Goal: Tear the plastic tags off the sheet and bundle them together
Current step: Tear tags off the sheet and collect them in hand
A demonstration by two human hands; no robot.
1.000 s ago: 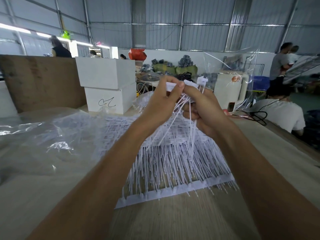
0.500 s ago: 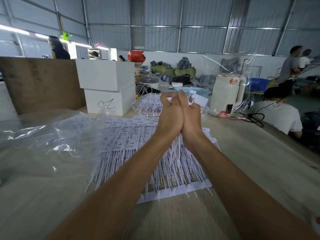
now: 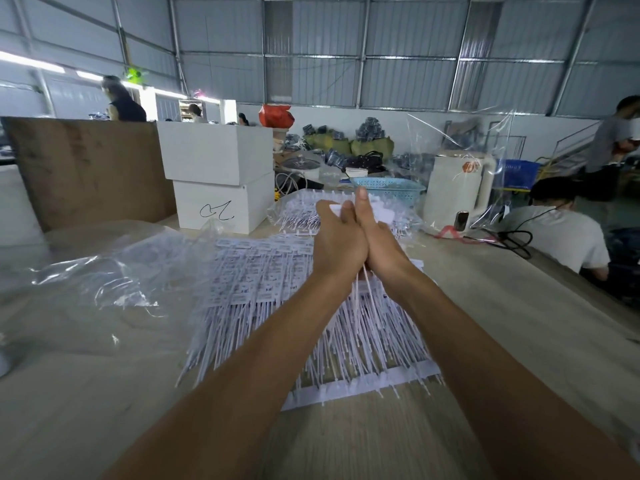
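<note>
Across the middle of the frame lies the wooden table (image 3: pixel 519 323), and on it, at centre, the big pile of tag sheets (image 3: pixel 263 289), their thin stems fanned toward me. Above that pile I hold my two hands palm to palm, higher in the frame and closer together than a second ago, when they were apart and picking at the stems. Between them sits the torn-off bundle of tags (image 3: pixel 362 306), stems hanging below my wrists, white heads peeping out above. My left hand (image 3: pixel 337 245) and right hand (image 3: pixel 379 244) both press flat, fingers straight, nothing clenched. I judge I am squaring the bundle, so the tearing of this batch is done.

Upper centre, two stacked white boxes (image 3: pixel 221 181) stand shut; I cannot tell their contents. Right of them, a blue basket (image 3: pixel 389 188) sits behind my fingertips, contents hidden.
</note>
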